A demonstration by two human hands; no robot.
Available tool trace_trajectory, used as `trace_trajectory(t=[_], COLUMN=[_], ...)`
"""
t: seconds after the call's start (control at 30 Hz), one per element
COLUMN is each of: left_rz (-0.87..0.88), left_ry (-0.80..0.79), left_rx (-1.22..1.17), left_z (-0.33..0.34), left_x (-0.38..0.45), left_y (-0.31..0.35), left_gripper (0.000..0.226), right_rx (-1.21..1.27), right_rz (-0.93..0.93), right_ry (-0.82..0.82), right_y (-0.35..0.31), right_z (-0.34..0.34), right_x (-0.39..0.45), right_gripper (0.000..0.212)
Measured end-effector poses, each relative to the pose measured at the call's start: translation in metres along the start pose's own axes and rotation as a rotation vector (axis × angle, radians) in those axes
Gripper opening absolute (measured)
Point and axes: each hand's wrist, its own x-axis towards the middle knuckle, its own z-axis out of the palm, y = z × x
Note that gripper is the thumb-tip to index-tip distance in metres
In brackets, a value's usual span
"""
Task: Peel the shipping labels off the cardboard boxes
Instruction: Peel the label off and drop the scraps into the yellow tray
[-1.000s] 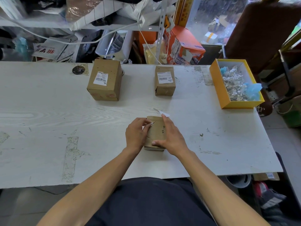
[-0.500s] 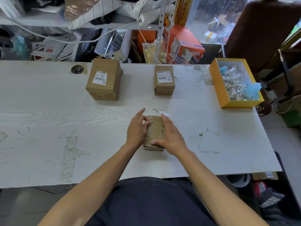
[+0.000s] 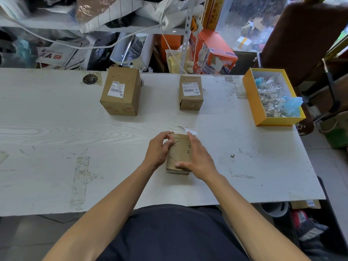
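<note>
— White tabletop; where's the small box?
— Near the front edge, long axis running away from the person.
— And the hands?
— Left hand curls on its left side, fingertips pinching at the top; right hand clasps the right side.

near box: sides hidden by both hands | label scrap: mostly behind right hand fingertip | far labels' print too small
</note>
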Motion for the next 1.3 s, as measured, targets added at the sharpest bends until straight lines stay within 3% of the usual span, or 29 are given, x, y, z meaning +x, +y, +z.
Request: trace_trajectory(t=[0.83,0.93,1.03,1.1,1.23,1.3], left_rz=[-0.165,-0.221,-0.119,-0.050,0.168,0.244], left_ry=[-0.035,0.018,0.087,0.002,-0.344,-0.480], left_rx=[-0.131,-0.234,-0.158,-0.040,0.271,0.393], left_z=[-0.001,-0.010,-0.025,-0.034,-0.044,-0.044], left_x=[0.010,0.010,0.013,0.012,0.003,-0.002], left_y=[0.004,0.018,0.023,0.022,0.019,0.015], left_gripper=[0.015,0.020,0.021,0.042,0.118,0.139], right_rx=[0.006,-0.021,-0.048,-0.062,-0.071,-0.004], right_rz=[0.005,0.000,-0.013,-0.018,-0.045,-0.068], right_ry=[-0.001,0.000,0.007,0.007,-0.010,-0.019], right_y=[0.001,0.000,-0.002,-0.003,-0.004,-0.001], right_z=[0.000,-0.001,-0.002,-0.003,-0.007,-0.011], right_x=[0.000,0.000,-0.001,-0.001,-0.001,0.000], right_gripper=[0.120,0.121,0.122,0.122,0.125,0.128])
